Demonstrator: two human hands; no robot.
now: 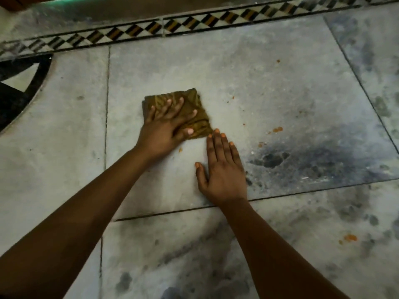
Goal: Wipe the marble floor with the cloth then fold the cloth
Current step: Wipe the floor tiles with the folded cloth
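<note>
**Olive cloth pinned flat on grey marble**

Olive-brown fabric lies under the left hand [164, 128], whose fingers are spread and straight, pressing down on the cloth [190, 111] rather than gripping it; the thumb rests along the near edge of the fabric. The cloth is bunched into a rough folded square with creases showing, and it sits on the marble floor [269, 87] near the middle of one large slab, slightly left of centre.

To the right and nearer, the right hand [222, 167] lies palm-down on bare marble, fingers straight and close together, holding nothing; its fingertips reach the cloth's near right corner, though whether they touch it cannot be told. Both forearms run in from the near edge, the left one from the near left corner.

Further out, small orange specks [277, 129] dot the slab to the right of the cloth, and another orange spot [349, 237] lies on the near right slab; a dark smudged patch [274, 159] spreads just right of the right hand; thin dark joints [107, 104] separate the slabs. Along the far side runs a patterned border [172, 25] of black, white and brown diamonds; at the far left a black curved inlay [41, 76] cuts into the floor.
</note>
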